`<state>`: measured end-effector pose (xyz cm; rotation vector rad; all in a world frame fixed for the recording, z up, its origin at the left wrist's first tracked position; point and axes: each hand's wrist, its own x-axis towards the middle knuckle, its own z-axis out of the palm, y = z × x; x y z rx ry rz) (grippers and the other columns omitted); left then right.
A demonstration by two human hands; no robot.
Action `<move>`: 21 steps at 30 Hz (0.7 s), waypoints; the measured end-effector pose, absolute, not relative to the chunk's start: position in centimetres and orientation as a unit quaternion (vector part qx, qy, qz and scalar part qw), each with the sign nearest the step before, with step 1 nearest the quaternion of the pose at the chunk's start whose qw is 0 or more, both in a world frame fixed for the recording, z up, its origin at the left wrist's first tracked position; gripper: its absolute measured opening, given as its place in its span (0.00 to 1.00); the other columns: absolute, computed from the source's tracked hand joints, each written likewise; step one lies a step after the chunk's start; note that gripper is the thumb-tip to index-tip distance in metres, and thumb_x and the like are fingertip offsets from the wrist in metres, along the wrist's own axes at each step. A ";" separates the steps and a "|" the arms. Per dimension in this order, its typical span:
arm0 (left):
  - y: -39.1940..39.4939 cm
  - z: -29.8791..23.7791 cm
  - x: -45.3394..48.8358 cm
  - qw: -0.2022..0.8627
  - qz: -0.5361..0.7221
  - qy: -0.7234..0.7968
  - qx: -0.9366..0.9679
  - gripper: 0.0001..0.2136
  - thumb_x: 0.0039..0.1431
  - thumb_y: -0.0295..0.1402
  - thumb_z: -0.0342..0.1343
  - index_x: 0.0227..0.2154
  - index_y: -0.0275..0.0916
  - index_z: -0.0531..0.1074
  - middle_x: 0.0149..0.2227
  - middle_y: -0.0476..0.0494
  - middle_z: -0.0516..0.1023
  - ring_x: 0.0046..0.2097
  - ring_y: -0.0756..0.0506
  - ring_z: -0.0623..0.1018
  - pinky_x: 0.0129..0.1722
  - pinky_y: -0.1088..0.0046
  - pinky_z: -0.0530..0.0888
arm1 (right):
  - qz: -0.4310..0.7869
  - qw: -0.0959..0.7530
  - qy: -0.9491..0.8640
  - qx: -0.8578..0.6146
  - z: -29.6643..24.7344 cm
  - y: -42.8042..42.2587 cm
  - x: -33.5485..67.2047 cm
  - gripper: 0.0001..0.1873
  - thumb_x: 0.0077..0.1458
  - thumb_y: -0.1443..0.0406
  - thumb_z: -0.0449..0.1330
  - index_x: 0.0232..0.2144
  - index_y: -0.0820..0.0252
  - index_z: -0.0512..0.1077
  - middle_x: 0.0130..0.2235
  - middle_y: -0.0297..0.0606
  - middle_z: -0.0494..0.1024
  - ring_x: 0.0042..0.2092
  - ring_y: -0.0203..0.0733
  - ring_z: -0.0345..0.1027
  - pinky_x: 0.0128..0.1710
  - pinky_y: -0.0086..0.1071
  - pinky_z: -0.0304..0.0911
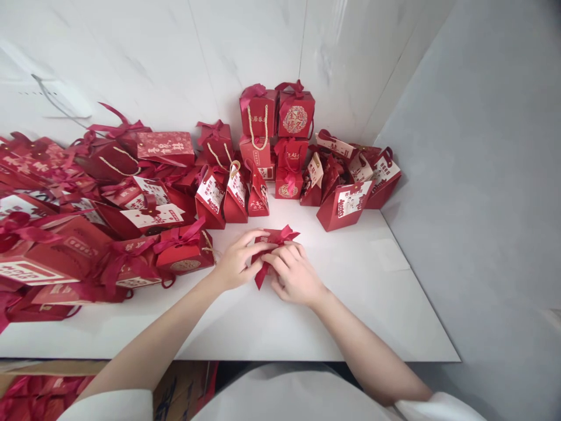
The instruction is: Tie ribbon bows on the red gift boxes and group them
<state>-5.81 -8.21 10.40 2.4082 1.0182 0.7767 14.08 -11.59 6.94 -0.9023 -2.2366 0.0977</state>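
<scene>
A small red gift box lies on the white table between my two hands. Its dark pink ribbon shows a loop at the top, and a pointed ribbon tail hangs toward me. From the left side, my left hand grips the box, fingers reaching over its top and thumb lower down. My right hand is closed over the box's right part, its fingertips pinched at the ribbon. Those fingers cover most of the box and the middle of the ribbon.
Many red gift boxes crowd the table's left side. Stacked boxes stand against the marbled wall, with tagged triangular boxes to their right. A grey wall borders the right edge. Below the front left edge sits a cardboard carton.
</scene>
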 end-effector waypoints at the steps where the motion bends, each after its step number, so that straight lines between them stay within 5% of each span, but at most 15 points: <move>1: -8.2 10.2 -5.9 0.194 0.271 0.361 0.871 0.17 0.63 0.27 0.51 0.53 0.44 0.73 0.58 0.41 0.68 0.62 0.40 0.67 0.63 0.58 0.66 | 0.030 0.347 -0.869 -0.351 6.9 -11.5 14.1 0.22 0.54 0.70 0.58 0.52 0.60 0.68 0.43 0.42 0.74 0.47 0.49 0.64 0.53 0.47 0.59; 14: -7.5 9.4 -6.6 0.119 0.268 0.314 0.903 0.20 0.64 0.28 0.51 0.58 0.45 0.67 0.58 0.40 0.69 0.61 0.40 0.68 0.61 0.57 0.69 | -0.054 0.429 -0.843 -0.319 5.3 -11.4 13.6 0.08 0.62 0.71 0.59 0.40 0.54 0.74 0.36 0.35 0.78 0.41 0.40 0.66 0.46 0.36 0.60; 21: -7.4 9.1 -6.6 0.068 0.272 0.283 0.917 0.21 0.63 0.28 0.53 0.59 0.44 0.68 0.57 0.37 0.70 0.62 0.38 0.68 0.60 0.54 0.70 | -0.052 0.455 -0.825 -0.330 5.7 -12.3 13.4 0.07 0.60 0.72 0.59 0.37 0.56 0.73 0.30 0.33 0.78 0.31 0.37 0.65 0.32 0.36 0.52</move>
